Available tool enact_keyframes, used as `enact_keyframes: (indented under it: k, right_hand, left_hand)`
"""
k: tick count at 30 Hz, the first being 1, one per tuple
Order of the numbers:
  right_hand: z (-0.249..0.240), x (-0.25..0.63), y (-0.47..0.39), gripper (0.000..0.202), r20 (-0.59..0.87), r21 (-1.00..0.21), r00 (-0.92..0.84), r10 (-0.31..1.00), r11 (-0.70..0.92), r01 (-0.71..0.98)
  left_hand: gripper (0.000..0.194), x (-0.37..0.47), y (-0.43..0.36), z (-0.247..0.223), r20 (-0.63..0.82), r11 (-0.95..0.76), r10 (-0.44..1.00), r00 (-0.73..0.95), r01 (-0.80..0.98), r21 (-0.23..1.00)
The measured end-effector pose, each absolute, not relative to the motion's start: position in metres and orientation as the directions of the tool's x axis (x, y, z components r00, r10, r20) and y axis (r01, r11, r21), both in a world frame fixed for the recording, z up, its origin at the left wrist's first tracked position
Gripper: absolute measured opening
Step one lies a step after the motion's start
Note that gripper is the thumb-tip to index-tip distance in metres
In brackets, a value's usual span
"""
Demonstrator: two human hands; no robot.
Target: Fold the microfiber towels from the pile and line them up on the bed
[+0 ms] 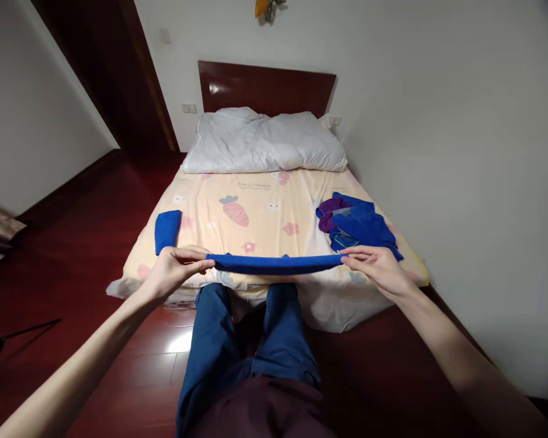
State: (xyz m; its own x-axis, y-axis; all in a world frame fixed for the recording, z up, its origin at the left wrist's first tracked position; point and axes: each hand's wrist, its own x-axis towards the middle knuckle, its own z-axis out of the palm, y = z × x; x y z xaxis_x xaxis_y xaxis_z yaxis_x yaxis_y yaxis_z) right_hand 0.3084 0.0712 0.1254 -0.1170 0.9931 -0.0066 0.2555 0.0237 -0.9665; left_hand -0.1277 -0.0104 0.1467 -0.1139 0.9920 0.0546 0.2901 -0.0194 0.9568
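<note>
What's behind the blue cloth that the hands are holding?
Beyond the blue cloth, held at its ends by the left hand and right hand, you can see the bedsheet with a pink carrot. Whatever lies directly behind the cloth is covered, so I can't tell.

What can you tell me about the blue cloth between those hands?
The blue cloth is vivid and looks like soft fabric. It forms a long, narrow strip running side to side, sagging slightly, near the foot of the bed; whether they touch is unclear. The left hand pinches one end, the right hand the other.
</note>
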Motion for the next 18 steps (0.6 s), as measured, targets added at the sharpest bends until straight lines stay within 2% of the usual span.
enact_keyframes:
  k: [6, 12, 15, 18]
  right_hand:
    - [0.113, 0.288, 0.106, 0.044, -0.120, -0.984, -0.157, 0.980, -0.096, 0.151]
    - [0.094, 0.244, 0.196, 0.033, -0.157, -0.987, -0.098, 0.983, -0.153, 0.049]
    - [0.091, 0.221, 0.241, 0.034, -0.055, -0.998, -0.037, 0.998, -0.054, 0.011]
    - [0.096, 0.207, 0.270, 0.041, 0.158, -0.987, 0.023, 0.987, 0.158, -0.013]
  left_hand:
    - [0.031, -0.148, 0.030, 0.128, -0.118, 0.138, 0.983, -0.142, 0.141, 0.980]
    - [0.032, -0.166, 0.118, 0.110, -0.108, 0.118, 0.972, -0.208, 0.040, 0.992]
    - [0.033, -0.170, 0.161, 0.116, -0.025, 0.043, 0.953, -0.300, 0.052, 0.998]
    - [0.038, -0.174, 0.187, 0.129, 0.183, -0.134, 0.917, -0.355, 0.159, 0.978]
